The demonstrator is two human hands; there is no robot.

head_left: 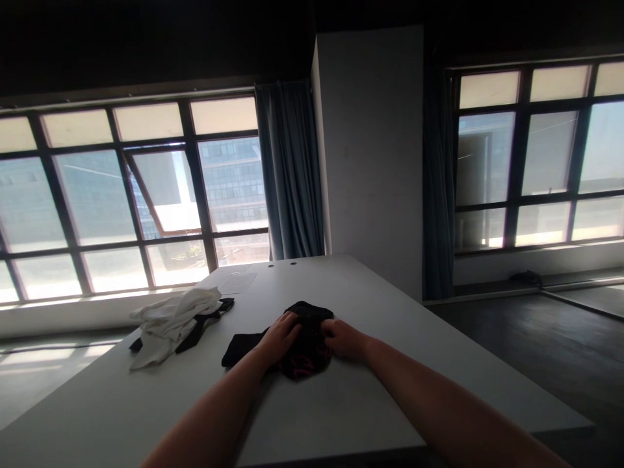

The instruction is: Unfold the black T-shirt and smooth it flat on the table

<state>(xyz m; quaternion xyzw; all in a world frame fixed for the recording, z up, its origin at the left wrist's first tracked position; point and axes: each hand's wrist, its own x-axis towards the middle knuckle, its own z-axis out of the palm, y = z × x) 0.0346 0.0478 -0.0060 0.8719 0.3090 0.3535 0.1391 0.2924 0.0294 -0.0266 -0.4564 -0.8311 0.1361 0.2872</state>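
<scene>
A black piece of clothing (307,354) with a pinkish-red print near its lower edge lies bunched on the white table (380,390). Its kind is hard to make out in the dim light; one part sticks out to the left. My left hand (280,338) rests on its left side, fingers stretched forward over the cloth and thumb apart. At the right edge, my right hand (344,339) has its fingers curled around the fabric.
To the left on the table lies a crumpled pile of white cloth (180,318) with black cloth (195,335) under it. A pale sheet (237,283) is near the far left edge. Beyond the table stand a pillar (373,162) and a blue curtain (290,175).
</scene>
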